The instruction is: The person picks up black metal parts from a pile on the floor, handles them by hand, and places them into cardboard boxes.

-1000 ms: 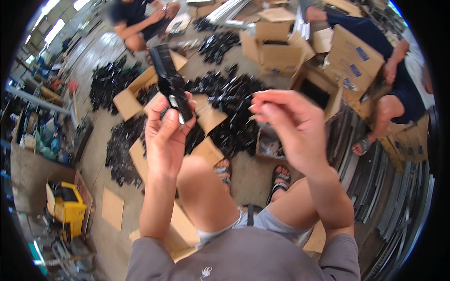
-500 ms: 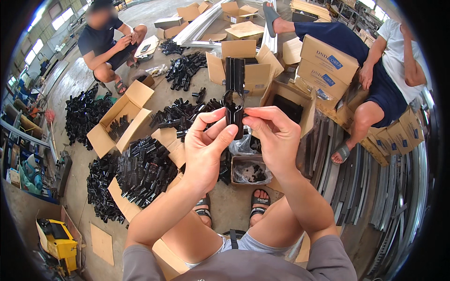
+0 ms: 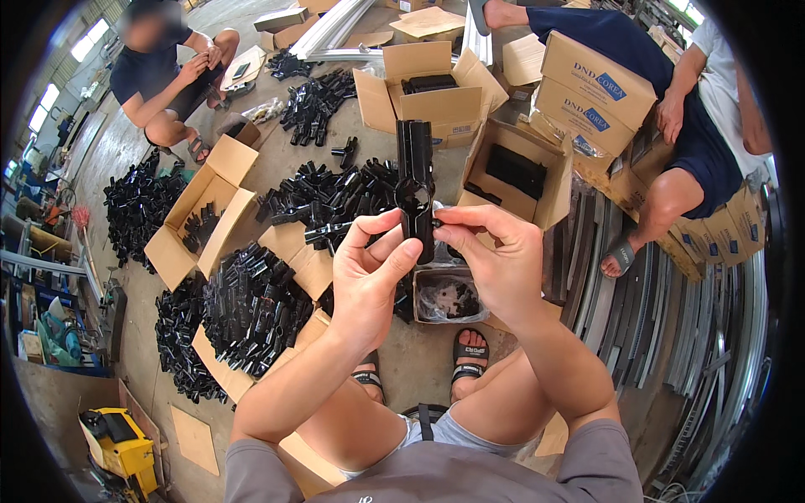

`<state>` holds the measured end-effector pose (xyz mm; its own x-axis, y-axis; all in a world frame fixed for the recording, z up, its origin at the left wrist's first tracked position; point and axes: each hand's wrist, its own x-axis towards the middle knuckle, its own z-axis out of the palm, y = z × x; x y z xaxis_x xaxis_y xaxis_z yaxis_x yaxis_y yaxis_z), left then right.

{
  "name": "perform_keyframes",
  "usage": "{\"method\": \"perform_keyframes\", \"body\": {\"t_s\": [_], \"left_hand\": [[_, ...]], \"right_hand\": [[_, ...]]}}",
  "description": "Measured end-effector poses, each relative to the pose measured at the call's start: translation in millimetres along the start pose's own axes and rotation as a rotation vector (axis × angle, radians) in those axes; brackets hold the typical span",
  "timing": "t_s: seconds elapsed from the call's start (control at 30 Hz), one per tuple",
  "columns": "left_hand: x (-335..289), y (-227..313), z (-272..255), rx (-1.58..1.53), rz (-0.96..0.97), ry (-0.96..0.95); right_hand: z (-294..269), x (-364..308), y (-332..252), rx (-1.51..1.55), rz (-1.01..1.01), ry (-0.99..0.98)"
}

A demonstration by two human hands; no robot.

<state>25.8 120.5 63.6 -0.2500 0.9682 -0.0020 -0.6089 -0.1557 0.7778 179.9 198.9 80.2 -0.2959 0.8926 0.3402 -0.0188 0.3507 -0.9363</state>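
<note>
A black tubular metal connector (image 3: 414, 163) stands upright in front of me, with a round opening around its middle. My left hand (image 3: 367, 272) is closed on its lower part, thumb and fingers pinching it from the left. On the other side my right hand (image 3: 499, 264) is closed in a pinch against the connector's edge. A small dark piece (image 3: 437, 221) shows at those right fingertips; its exact kind is too small to tell. Below the hands, a small carton (image 3: 417, 306) lined with clear plastic holds small dark parts.
Heaps of similar black connectors (image 3: 260, 306) lie to the left. Open cardboard boxes (image 3: 537, 205) stand ahead. One person (image 3: 155, 71) squats at far left; another (image 3: 696, 151) sits at right beside stacked cartons (image 3: 591, 92). Long metal profiles (image 3: 637, 310) cover the right floor.
The view has shifted slightly, so the surroundings sit differently in it. The connector still stands upright between my hands, and both hands keep their pinch on it.
</note>
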Motion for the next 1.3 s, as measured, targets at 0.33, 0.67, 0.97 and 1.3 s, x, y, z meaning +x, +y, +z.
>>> {"method": "perform_keyframes", "body": {"t_s": [0.33, 0.67, 0.97, 1.3], "left_hand": [[1, -7, -11, 0.023, 0.006, 0.003], [-6, -3, -12, 0.03, 0.003, -0.012], [-12, -5, -9, 0.081, 0.018, -0.017], [-15, -5, -7, -0.064, -0.114, 0.028]], "right_hand": [[2, -1, 1, -0.256, -0.16, 0.001], [5, -7, 1, -0.269, -0.215, 0.013], [8, -7, 3, -0.547, -0.366, -0.033], [4, -14, -7, -0.522, -0.285, -0.126]]}}
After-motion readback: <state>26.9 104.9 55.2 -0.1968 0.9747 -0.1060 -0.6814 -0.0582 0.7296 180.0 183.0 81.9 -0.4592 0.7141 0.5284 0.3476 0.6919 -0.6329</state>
